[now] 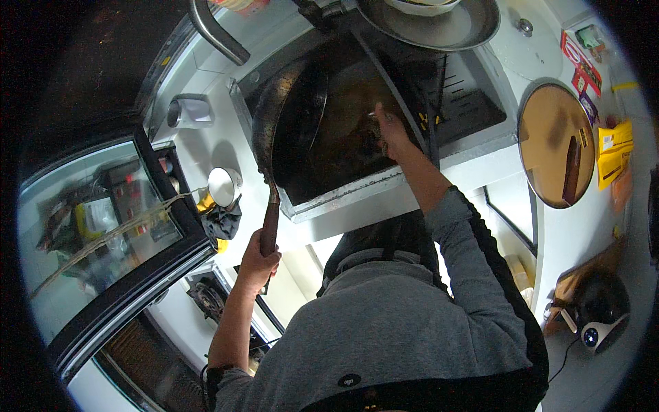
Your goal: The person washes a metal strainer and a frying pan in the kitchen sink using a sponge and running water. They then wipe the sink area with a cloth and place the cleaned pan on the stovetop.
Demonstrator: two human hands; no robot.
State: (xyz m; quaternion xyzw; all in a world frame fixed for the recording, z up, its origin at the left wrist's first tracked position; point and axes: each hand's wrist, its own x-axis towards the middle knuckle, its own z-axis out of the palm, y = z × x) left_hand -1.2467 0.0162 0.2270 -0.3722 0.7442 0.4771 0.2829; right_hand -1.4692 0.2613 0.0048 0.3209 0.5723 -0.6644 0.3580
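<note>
My left hand (260, 260) is closed round the wooden handle of a dark wok (265, 118), which is tipped on its side at the left part of a dark sink basin (355, 159). Over the basin, right of the wok, my right hand (391, 131) has its thumb or a finger raised. Something small and pale shows by its fingertips, but the dark hides what it is and whether the hand grips it. A metal faucet (322, 13) stands at the sink's back edge, partly cut off.
A metal pan (427, 31) with a bowl in it stands behind the sink. Right lies a round glass lid (556, 149) near yellow packets (613, 154). Left are a glass cup (189, 112), a white cup (222, 187) and an open glass-paned window (113, 221).
</note>
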